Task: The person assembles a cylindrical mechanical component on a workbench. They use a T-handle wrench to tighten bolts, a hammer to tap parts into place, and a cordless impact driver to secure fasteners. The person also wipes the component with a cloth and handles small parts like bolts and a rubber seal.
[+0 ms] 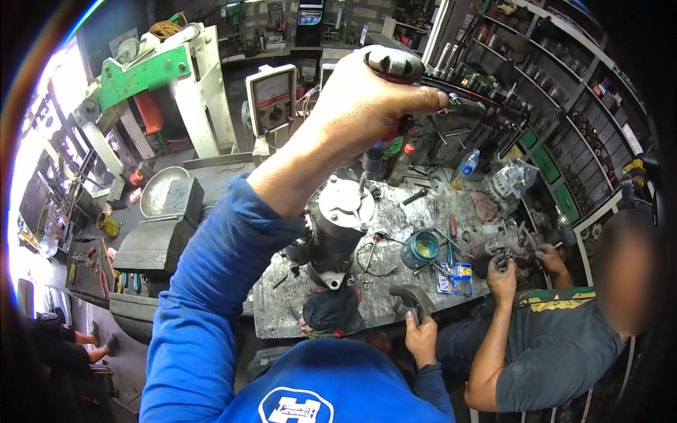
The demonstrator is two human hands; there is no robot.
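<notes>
My left hand [370,102] is raised high in front of the wall tool rack, its fingers closed round a dark, fluted, knob-like thing [393,63] with some red beneath; its kind I cannot make out. The thumb points right. Low at the bench's front edge, my right hand [422,340] grips a dark curved metal piece [417,299], bent like a hook. Behind my left forearm a black starter motor [342,236] with a silver end cap stands upright on the bench, partly hidden. A dark rag [331,310] lies in front of it.
A blue tin [420,249], a screwdriver [373,252], bottles [465,168] and loose tools crowd the worn bench [282,321]. On the right, a co-worker's hands [502,278] hold a metal part [504,243]. A green-and-white press [144,77] stands left; shelves [557,77] line the right.
</notes>
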